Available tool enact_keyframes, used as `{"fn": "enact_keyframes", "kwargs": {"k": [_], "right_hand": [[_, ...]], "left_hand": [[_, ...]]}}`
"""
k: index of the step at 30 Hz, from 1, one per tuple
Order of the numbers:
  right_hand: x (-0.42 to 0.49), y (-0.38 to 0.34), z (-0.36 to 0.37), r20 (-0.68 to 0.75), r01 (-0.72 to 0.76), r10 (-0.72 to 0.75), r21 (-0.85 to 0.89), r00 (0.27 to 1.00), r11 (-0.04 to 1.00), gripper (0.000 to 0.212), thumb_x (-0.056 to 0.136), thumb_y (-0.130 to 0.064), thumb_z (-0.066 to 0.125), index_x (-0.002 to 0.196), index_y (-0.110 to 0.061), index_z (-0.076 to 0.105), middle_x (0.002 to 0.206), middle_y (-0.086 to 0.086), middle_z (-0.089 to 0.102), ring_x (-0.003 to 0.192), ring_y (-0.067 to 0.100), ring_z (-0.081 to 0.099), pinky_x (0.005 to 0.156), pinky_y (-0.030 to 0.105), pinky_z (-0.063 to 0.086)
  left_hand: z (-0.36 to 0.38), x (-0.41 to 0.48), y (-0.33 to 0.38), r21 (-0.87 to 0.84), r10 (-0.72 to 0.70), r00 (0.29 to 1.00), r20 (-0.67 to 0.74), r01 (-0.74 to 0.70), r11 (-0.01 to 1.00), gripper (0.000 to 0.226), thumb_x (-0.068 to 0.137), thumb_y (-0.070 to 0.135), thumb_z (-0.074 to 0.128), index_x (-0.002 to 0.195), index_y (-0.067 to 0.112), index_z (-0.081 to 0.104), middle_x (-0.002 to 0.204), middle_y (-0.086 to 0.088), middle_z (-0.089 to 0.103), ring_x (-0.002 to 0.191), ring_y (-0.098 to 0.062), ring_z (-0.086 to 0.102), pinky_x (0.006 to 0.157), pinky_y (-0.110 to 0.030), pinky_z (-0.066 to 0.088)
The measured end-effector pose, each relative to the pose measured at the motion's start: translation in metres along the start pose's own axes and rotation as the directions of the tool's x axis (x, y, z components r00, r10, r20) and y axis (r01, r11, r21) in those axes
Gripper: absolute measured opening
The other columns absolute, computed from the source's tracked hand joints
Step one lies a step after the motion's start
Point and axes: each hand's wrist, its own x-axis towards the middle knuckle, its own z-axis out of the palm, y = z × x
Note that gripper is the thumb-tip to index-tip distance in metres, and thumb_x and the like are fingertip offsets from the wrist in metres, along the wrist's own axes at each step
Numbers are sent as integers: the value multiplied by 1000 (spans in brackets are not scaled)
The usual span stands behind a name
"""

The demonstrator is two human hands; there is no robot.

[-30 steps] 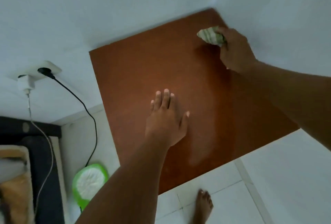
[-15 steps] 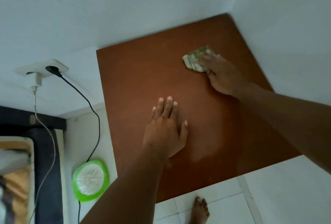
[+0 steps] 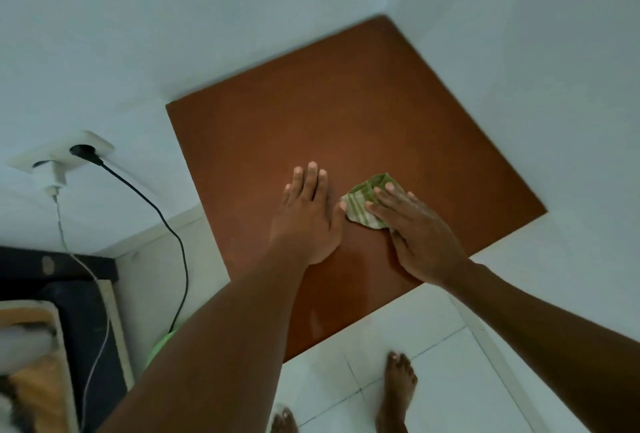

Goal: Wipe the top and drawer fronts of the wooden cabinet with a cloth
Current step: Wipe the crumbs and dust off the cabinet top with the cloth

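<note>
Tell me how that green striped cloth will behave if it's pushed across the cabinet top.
The cloth looks bunched and creased under the right hand, so it is probably floppy. It likely slides easily on the smooth, glossy cabinet top, perhaps bunching further.

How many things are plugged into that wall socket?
2. A black plug with a black cable sits in the right side of the socket; a white charger with a thin white cable hangs from the left. Nothing else seems plugged in.
</note>
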Motion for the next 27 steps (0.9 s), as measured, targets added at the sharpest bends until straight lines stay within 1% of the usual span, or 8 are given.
{"fn": "enact_keyframes", "kwargs": {"k": [7,11,18,21,23,24,25,27], "right_hand": [[-78,-18,17,-27,-90,92,65,995,994,53,100,-24,28,150,-20,46,161,-1,36,154,19,22,122,50,27],[-113,-26,28,-90,-105,114,100,989,989,53,97,-12,32,147,-16,50,159,1,40,153,18,24,121,50,29],[-172,-36,24,-111,-127,136,89,984,988,63,82,15,51,138,-11,59,149,7,52,144,26,43,110,48,45],[-192,-33,20,-121,-251,269,142,956,958,66,84,19,52,138,-18,59,143,6,59,127,18,61,100,39,55],[-193,-37,9,-71,-465,521,361,850,808,57,95,10,48,134,-29,61,120,2,71,79,3,72,71,25,60],[-192,-39,4,16,-546,617,484,787,684,52,99,4,47,130,-35,62,101,2,74,62,10,68,59,27,57],[-190,-41,1,115,-597,675,590,729,544,50,100,0,46,123,-41,63,93,4,73,64,22,68,59,32,56],[-187,-44,-1,201,-618,720,690,664,377,53,97,3,47,114,-43,65,106,5,72,97,33,68,80,37,55]], "left_hand": [[8,-5,1,73,18,1000,-1,-18,997,79,101,63,8,160,14,-9,167,-6,-18,152,-25,-21,125,-43,-4],[8,-5,0,73,26,1000,11,-27,997,81,100,65,8,160,13,-9,167,-6,-18,152,-25,-20,125,-44,-3],[2,-6,3,117,25,998,62,-32,993,86,97,69,5,160,12,-8,167,-10,-16,153,-30,-17,125,-47,0],[7,-23,7,137,42,995,87,-54,989,85,97,69,3,159,12,-10,166,-11,-18,152,-31,-18,125,-47,-1],[16,-39,11,138,73,994,86,-84,987,84,99,67,4,159,11,-11,166,-12,-18,152,-31,-18,125,-47,-1],[22,-49,13,142,94,992,82,-105,984,83,99,67,4,159,11,-11,166,-12,-18,152,-31,-18,125,-47,-1],[29,-58,15,146,115,990,76,-125,981,82,99,66,4,159,12,-11,166,-12,-19,152,-31,-19,125,-47,-1],[43,-77,19,139,148,987,60,-156,978,81,100,65,5,159,12,-11,166,-12,-19,152,-30,-19,125,-47,-2]]}}
